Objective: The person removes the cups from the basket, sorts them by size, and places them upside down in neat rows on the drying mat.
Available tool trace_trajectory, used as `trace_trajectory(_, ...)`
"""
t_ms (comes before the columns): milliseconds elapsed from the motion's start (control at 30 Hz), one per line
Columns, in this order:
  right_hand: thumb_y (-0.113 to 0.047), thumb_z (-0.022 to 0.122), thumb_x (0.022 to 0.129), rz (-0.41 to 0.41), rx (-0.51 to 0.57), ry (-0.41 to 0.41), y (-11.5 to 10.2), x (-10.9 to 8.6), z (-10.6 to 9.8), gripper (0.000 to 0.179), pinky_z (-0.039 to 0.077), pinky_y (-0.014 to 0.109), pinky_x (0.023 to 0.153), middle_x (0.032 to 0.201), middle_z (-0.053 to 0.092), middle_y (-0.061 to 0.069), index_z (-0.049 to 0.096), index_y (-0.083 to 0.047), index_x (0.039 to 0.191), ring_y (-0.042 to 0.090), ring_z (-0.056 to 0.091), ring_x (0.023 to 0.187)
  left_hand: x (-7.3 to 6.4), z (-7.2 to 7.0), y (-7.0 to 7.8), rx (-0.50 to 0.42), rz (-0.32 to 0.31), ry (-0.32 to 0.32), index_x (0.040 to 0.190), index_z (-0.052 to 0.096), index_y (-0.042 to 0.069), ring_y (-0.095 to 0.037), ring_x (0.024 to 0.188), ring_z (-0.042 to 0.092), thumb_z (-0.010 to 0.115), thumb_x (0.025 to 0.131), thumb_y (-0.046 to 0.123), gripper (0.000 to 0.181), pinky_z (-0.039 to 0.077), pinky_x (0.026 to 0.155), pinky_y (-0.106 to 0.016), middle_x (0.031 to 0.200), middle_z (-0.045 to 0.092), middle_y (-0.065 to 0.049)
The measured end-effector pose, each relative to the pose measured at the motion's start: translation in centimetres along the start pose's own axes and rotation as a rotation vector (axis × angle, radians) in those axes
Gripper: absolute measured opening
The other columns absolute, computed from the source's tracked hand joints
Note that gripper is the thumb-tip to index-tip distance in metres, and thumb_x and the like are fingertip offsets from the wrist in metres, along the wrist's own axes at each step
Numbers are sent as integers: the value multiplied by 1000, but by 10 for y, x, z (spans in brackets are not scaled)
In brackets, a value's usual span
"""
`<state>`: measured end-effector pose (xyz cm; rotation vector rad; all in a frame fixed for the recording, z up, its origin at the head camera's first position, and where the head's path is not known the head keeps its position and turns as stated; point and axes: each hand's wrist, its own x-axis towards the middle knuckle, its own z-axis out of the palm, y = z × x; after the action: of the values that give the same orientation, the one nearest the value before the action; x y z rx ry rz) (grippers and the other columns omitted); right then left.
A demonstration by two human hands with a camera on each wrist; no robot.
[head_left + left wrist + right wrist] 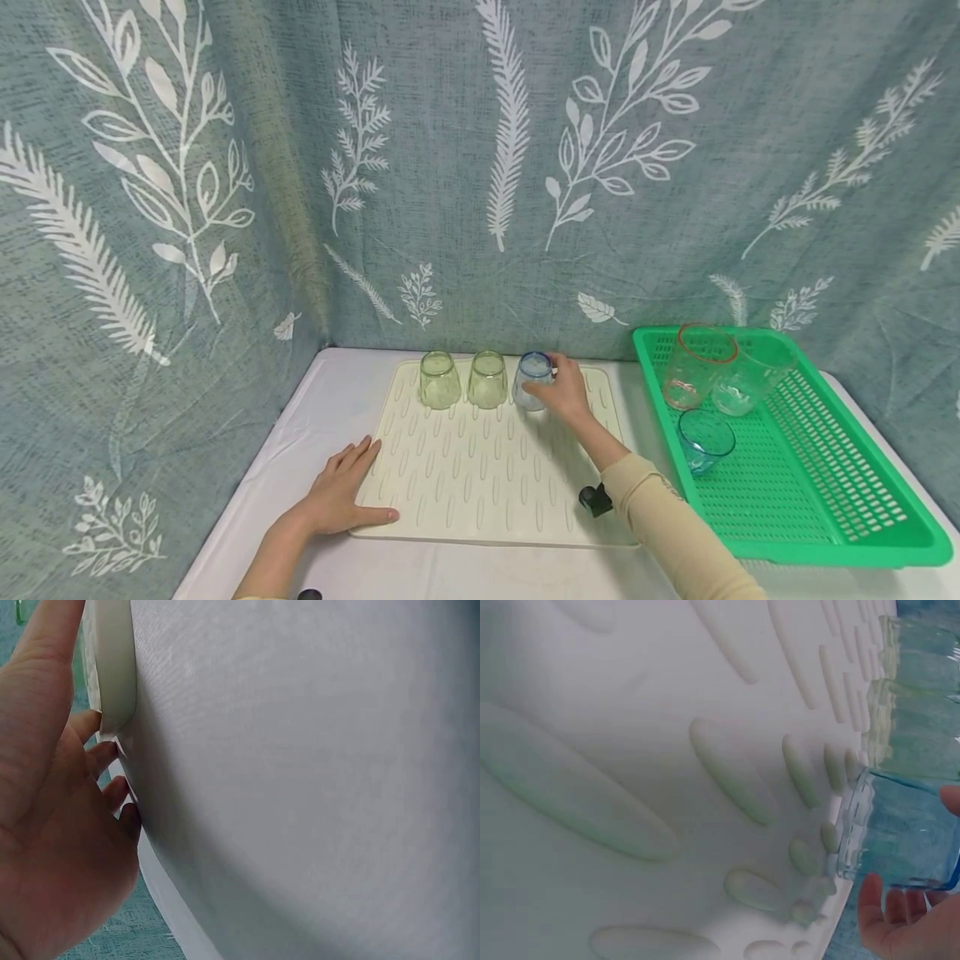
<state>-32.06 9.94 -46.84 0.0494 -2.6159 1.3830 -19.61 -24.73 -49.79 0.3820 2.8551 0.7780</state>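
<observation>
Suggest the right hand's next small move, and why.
Probably loosen the fingers and ease the right hand off the blue-rimmed glass: the glass appears to rest on the mat, in line with the two green glasses, and three other glasses sit in the green basket.

Soft, even light fills the head view, while both wrist views look dimmer, shadows greying the mat (652, 690).
</observation>
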Motion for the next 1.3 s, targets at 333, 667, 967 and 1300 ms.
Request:
trace_trajectory(333, -18, 79, 80, 44, 26, -13, -1, -4, -3, 67, 46, 50, 87, 125, 50, 25, 48, 4, 135, 37, 52, 106, 0, 0, 1, 7, 2, -3, 150, 26, -5, -53, 137, 19, 81, 70, 56, 115, 21, 103, -73, 154, 23, -30)
trace_trajectory(667, -21, 75, 85, 168, 217, 80, 0, -22, -10, 69, 44, 52, 94, 138, 39, 24, 42, 0, 142, 41, 41, 123, 0, -1, 5, 2, 2, -7, 150, 26, -6, -55, 137, 18, 81, 71, 55, 114, 21, 103, -73, 153, 23, -32)
trace_trajectory(967, -21, 72, 86, 222, 370, 118, -5, -43, -20, 67, 39, 51, 100, 141, 38, 22, 41, -1, 143, 40, 38, 125, -1, -1, 3, 6, 1, -11, 150, 26, -6, -54, 137, 18, 81, 72, 55, 113, 21, 103, -73, 153, 22, -32)
trace_trajectory(1300, -22, 70, 89, 283, 589, 55, -31, -68, -36, 68, 39, 45, 102, 147, 35, 16, 38, -7, 147, 30, 39, 125, 0, -1, 3, 13, 11, -9, 150, 26, -6, -55, 137, 18, 80, 72, 55, 112, 21, 102, -73, 153, 23, -32)
